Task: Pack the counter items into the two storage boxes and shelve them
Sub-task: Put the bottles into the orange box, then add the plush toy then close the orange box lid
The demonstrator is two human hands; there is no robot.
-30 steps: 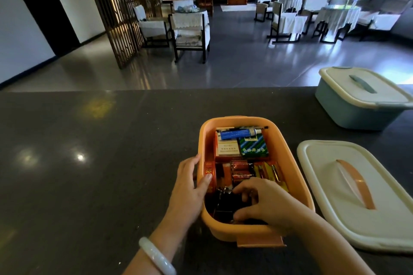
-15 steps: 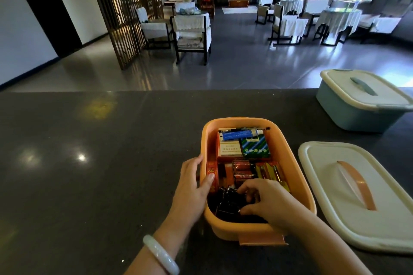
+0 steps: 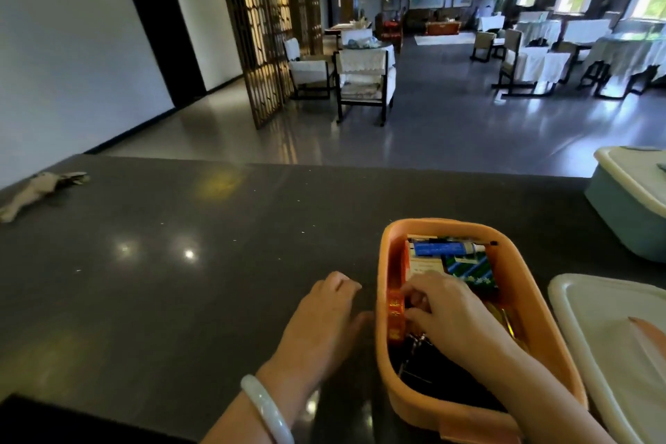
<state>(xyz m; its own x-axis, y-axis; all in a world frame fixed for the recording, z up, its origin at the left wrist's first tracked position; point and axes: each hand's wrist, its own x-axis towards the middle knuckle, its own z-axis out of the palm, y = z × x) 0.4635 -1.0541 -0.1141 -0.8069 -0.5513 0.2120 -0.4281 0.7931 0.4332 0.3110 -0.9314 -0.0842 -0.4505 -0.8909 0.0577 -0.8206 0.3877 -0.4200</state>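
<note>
The orange storage box [image 3: 511, 285] stands on the dark counter [image 3: 201, 292], open and filled with small goods: a blue tube [image 3: 439, 248], a green-blue packet [image 3: 468, 268], red packs [image 3: 395, 310] and black clips [image 3: 432, 375]. My right hand [image 3: 457, 317] is inside the box, its thumb and fingers curled and pinching at a red pack by the left wall. My left hand [image 3: 324, 321] rests on the counter just left of the box, fingers loosely curled, holding nothing. The box's white lid [image 3: 598, 342] with an orange handle lies to the right.
A teal box [image 3: 623, 216] with its lid on stands at the far right of the counter. A pale, elongated object [image 3: 36, 189] lies at the counter's far left. Beyond the counter's far edge is a dining room with chairs and tables.
My left hand has let go of the box's rim and now lies on the counter. My right hand has moved forward from the black clips to the red packs. The view has swung left.
</note>
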